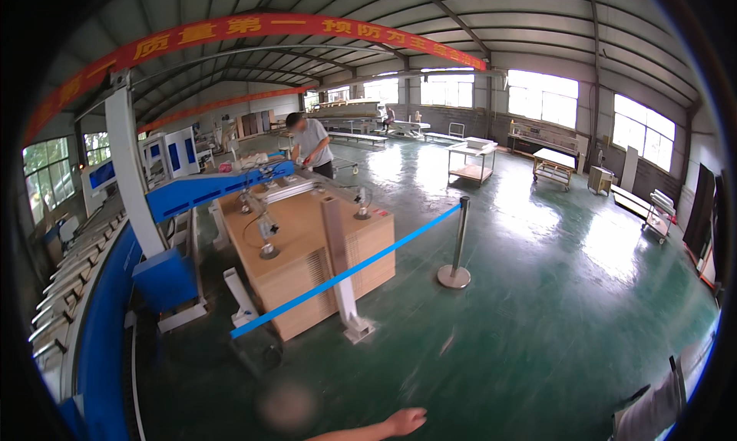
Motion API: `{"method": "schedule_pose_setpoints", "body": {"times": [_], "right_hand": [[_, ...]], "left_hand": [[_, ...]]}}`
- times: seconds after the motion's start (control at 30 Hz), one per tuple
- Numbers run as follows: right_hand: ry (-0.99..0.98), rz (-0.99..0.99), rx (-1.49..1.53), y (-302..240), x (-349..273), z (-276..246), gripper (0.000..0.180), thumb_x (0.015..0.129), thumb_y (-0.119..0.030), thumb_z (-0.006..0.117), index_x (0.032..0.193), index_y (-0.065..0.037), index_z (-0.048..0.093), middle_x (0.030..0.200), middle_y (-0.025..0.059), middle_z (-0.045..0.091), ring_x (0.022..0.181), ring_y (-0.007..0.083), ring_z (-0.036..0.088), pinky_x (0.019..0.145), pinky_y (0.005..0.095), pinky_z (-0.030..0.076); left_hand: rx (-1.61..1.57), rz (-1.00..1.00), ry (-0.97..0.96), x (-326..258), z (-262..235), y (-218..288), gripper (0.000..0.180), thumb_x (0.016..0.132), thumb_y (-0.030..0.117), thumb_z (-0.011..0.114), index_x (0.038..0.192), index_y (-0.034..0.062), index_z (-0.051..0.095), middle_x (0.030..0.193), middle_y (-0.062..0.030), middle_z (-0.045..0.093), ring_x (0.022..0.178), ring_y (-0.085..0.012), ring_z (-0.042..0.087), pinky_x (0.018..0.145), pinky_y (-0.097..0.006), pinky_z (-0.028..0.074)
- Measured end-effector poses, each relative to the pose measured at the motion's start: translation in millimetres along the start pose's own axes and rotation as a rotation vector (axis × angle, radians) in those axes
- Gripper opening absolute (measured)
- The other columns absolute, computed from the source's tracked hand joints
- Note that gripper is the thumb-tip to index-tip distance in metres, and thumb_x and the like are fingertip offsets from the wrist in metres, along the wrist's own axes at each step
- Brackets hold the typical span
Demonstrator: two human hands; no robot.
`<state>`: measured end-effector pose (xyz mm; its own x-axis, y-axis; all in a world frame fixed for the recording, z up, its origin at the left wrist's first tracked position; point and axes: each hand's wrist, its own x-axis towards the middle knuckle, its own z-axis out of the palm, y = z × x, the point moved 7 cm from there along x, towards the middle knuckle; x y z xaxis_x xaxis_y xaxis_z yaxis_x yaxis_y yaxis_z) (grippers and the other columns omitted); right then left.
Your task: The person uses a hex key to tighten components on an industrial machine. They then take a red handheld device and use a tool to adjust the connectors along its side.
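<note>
My left hand [407,420] shows at the lower edge, its forearm coming in from the left. The fingers look curled in, and I see nothing in them. It hangs over the green floor, apart from every object. My right hand is out of view. Ahead of me stands a tall stack of brown boards [322,268]. Suction cups [269,251] on a blue machine arm [219,189] sit at its top. A blue barrier belt [361,266] runs across in front of the stack to a metal post [459,245].
A person [309,145] in a grey shirt stands at the stack's far side. A roller conveyor [73,307] lies along the left. Wheeled tables [471,161] and a trolley [553,167] stand farther right. Grey material [652,410] shows at the lower right.
</note>
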<state>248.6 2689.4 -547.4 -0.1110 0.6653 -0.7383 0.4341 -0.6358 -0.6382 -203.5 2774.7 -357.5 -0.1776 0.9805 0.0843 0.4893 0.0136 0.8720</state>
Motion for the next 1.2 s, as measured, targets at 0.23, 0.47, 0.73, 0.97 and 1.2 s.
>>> {"method": "schedule_pose_setpoints", "body": {"times": [0.23,0.47,0.73,0.97,1.2], "right_hand": [[0.038,-0.176,0.200,-235.8,210.6,-110.9,0.026,0.080,-0.016,0.061,0.102,-0.003,0.063,0.069,0.0035,0.059,0.059,0.0161,0.055,0.051,0.0295,0.045],[0.174,-0.226,0.128,-404.2,394.5,-204.7,0.028,0.082,-0.014,0.058,0.107,-0.003,0.059,0.061,0.0025,0.053,0.054,0.0178,0.051,0.048,0.0327,0.042],[-0.130,0.003,-0.276,-464.7,463.0,-172.9,0.011,0.079,-0.016,0.056,0.069,-0.016,0.051,0.055,0.0021,0.047,0.048,0.0193,0.043,0.046,0.0379,0.037],[-0.230,-0.010,-0.295,-672.3,654.1,-166.7,0.004,0.080,-0.014,0.055,0.077,-0.014,0.053,0.057,0.0017,0.047,0.049,0.0176,0.042,0.047,0.0353,0.037],[-0.101,-0.209,-0.242,-975.7,877.0,-232.1,0.004,0.080,-0.012,0.055,0.084,-0.012,0.054,0.058,0.0014,0.046,0.050,0.0158,0.041,0.047,0.0326,0.037]], "left_hand": [[0.112,-0.753,-0.329,-180.8,27.9,-293.2,0.024,0.072,0.027,0.065,0.081,0.0052,0.070,0.081,-0.0186,0.066,0.072,-0.0337,0.062,0.061,-0.044,0.047],[0.727,-0.603,-0.648,-28.5,50.1,-299.6,0.013,0.067,0.015,0.063,0.073,0.0042,0.067,0.079,-0.0182,0.064,0.073,-0.0330,0.064,0.058,-0.040,0.047],[0.055,-0.307,0.024,648.5,60.0,-129.1,0.041,0.080,0.034,0.054,0.103,0.0019,0.064,0.105,-0.0220,0.063,0.100,-0.0377,0.059,0.087,-0.046,0.047],[0.016,-0.159,0.216,900.2,7.8,-98.8,0.033,0.078,0.026,0.056,0.099,0.0020,0.064,0.082,-0.0200,0.066,0.078,-0.0336,0.065,0.068,-0.043,0.051],[0.190,-0.404,-0.229,954.4,16.4,-170.0,0.038,0.072,0.027,0.058,0.102,0.0063,0.065,0.097,-0.0203,0.065,0.088,-0.0372,0.063,0.076,-0.046,0.051]]}}
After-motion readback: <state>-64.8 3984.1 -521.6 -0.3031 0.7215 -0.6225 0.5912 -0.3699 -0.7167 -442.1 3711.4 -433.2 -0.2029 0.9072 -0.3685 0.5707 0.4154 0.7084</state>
